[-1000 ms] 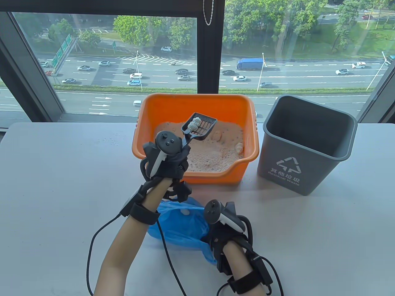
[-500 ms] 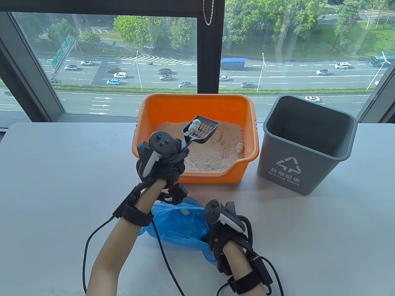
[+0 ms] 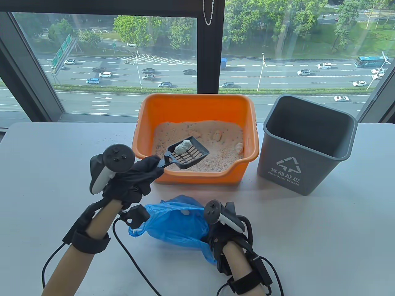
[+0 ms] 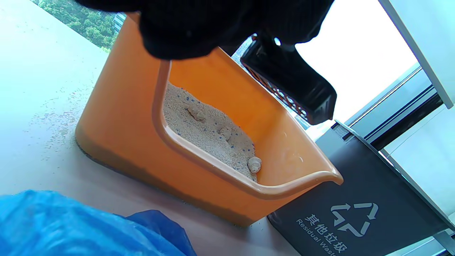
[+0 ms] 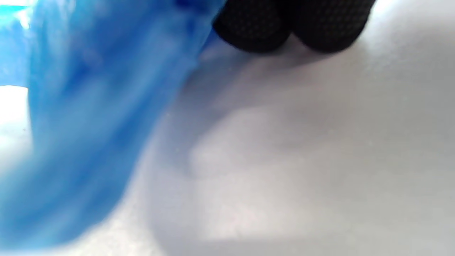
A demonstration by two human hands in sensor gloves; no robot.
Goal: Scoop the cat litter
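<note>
An orange litter box (image 3: 247,123) holds pale sandy litter (image 3: 216,151) with a few clumps. My left hand (image 3: 140,177) grips the handle of a black slotted scoop (image 3: 188,153). The scoop carries a grey-white clump (image 3: 182,145) and hovers over the box's front left part. From the left wrist view the scoop (image 4: 289,80) shows from below, above the box (image 4: 117,117). My right hand (image 3: 216,231) holds the edge of a blue plastic bag (image 3: 176,226) lying on the table in front of the box. Its fingers (image 5: 256,32) rest by the bag (image 5: 89,117).
A grey waste bin (image 3: 304,145) with a recycling mark stands right of the litter box, open at the top. The table (image 3: 324,234) is white with scattered litter grains left of the box. A window runs behind the table's far edge.
My left hand has drawn back toward me and to the left, carrying the scoop with its clump from the middle of the box to its front left edge. My right hand has stayed put.
</note>
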